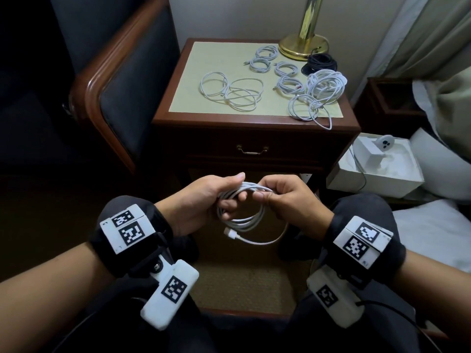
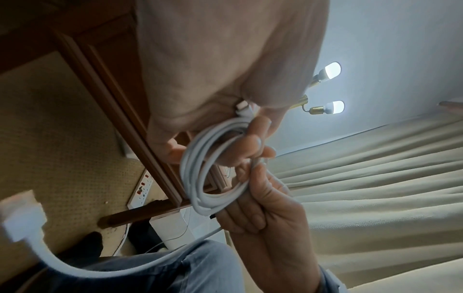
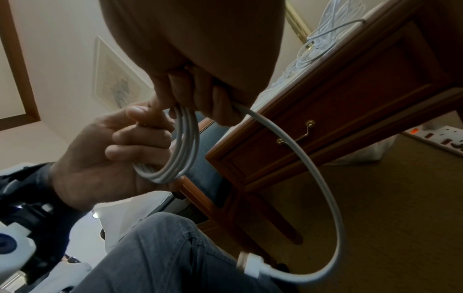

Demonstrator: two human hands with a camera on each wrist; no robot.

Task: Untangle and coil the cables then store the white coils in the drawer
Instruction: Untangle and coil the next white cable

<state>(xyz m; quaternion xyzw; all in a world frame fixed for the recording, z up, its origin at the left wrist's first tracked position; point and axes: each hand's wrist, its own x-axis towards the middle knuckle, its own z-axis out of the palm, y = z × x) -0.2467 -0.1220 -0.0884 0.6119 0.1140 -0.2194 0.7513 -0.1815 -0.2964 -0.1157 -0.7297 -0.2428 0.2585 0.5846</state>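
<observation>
Head view shows the job partway through: the left hand point(image 1: 204, 197) and the right hand point(image 1: 285, 197) both curl round one thin white charging cable point(image 1: 242, 217), wound into several loops held between the knees, below the front of the dark wooden bedside table point(image 1: 254, 128). The left fingers grip the bundle of loops; the right fingers and thumb pinch the strand beside them, and a last free tail with its white plug point(image 1: 230, 233) hangs beneath, so this coil looks nearly wound but not finished. On the cream inlaid tabletop, four small tidy white coils point(image 1: 262, 58) lie near the brass lamp base point(image 1: 303, 45), with a coiled black cable point(image 1: 319, 63) just beside that base. Still loose, by my judgement, are the open white loops point(image 1: 232, 94) towards the left of the top and the bigger tangled white heap point(image 1: 318, 95) at the right edge, one strand drooping over the front. The drawer with its brass handle point(image 1: 252, 150) is closed and nothing appears stored yet. So what remains: finish this coil, sort the two loose lots, then open the drawer and put the white coils inside.
</observation>
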